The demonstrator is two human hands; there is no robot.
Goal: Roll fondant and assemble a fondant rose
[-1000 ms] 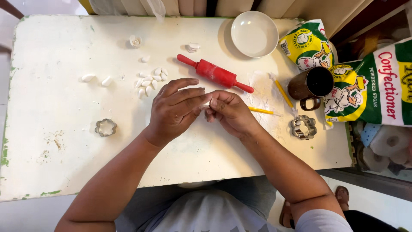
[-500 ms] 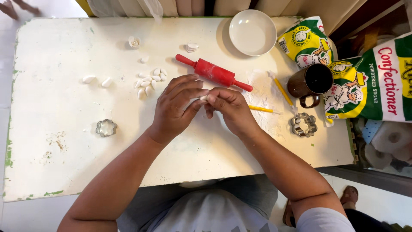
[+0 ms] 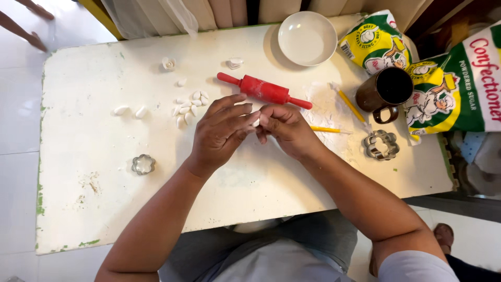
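Both hands meet mid-table, the left hand [image 3: 222,133] and right hand [image 3: 286,130] pinching 1 small white dough piece [image 3: 256,122] between their fingertips. The red rolling pin [image 3: 264,90] lies just beyond, toward the table's far edge.

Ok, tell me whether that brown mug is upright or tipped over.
Upright. The brown mug stands on the white table, its round mouth facing up at the camera, handle to the side.

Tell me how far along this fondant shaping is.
Done: a cluster of small white petal pieces lies left of the red rolling pin, two more pieces sit farther left, and a rose-like shape near the far edge. In hand: the left hand and right hand pinch a small white bit between their fingertips. Left: cannot tell how many remain.
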